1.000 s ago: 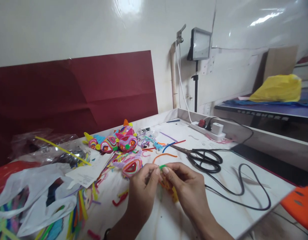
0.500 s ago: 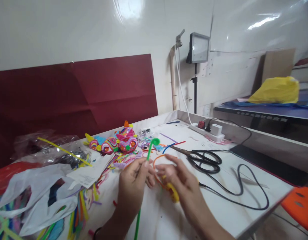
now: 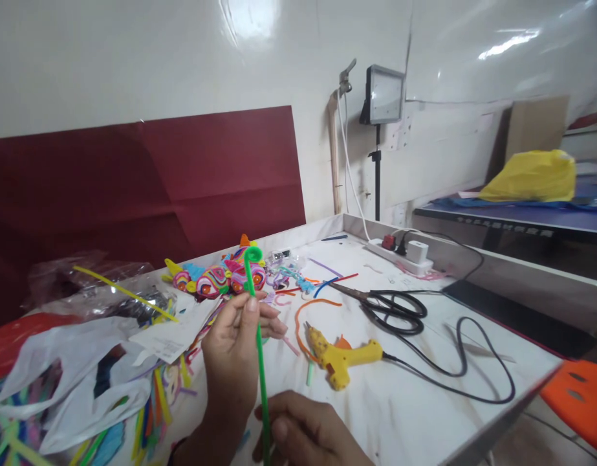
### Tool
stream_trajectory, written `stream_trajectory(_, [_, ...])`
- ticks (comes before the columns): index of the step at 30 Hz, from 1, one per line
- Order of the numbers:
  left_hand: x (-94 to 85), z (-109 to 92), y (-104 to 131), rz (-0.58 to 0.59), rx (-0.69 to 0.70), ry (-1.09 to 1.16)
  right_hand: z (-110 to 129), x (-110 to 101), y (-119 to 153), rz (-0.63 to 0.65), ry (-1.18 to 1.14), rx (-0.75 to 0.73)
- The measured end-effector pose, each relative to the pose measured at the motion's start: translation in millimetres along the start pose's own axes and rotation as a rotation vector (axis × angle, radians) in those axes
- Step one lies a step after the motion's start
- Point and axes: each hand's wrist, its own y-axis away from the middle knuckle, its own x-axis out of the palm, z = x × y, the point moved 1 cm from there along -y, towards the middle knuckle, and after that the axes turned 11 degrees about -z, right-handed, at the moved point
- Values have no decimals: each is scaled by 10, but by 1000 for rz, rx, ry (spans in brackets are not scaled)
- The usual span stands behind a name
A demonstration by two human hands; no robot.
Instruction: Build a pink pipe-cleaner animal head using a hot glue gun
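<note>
Green pipe cleaner (image 3: 259, 349) stood nearly upright in front of me, its top curled into a small loop above the table (image 3: 414, 401). My left hand (image 3: 235, 349) had it pinched between thumb and fingertips just below the curl, fingers closed narrow around the stem. My right hand (image 3: 308, 433) sat low near the bottom edge, fingers curled about the lower part of the stem. Just beyond, a yellow glue gun (image 3: 344, 358) lay on its side, well apart from both hands, with black scissors (image 3: 395, 309) farther back and colourful woven figures (image 3: 220, 278) behind the loop.
</note>
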Motion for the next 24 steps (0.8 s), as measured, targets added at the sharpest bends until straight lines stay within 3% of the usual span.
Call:
stream_trajectory(4, [-8, -24, -6, -27, 18, 22, 149, 72, -27, 26, -105, 72])
stream_trajectory(7, [-34, -48, -40, -45, 32, 65, 279, 72, -54, 16, -34, 85])
stream_trajectory(11, [-60, -83, -100, -48, 35, 43, 519, -62, -114, -83, 157, -62])
stream_trajectory(17, [-70, -67, -152, 62, -19, -160, 719, -249, -245, -164, 431, -311])
stream_trajectory(21, [-66, -37, -187, 97, 4, -192, 769, -330, -341, -62, 297, -229])
stream_trajectory(24, [-65, -11, -218, 32, 24, -181, 771, -408, -415, 28, 184, -151])
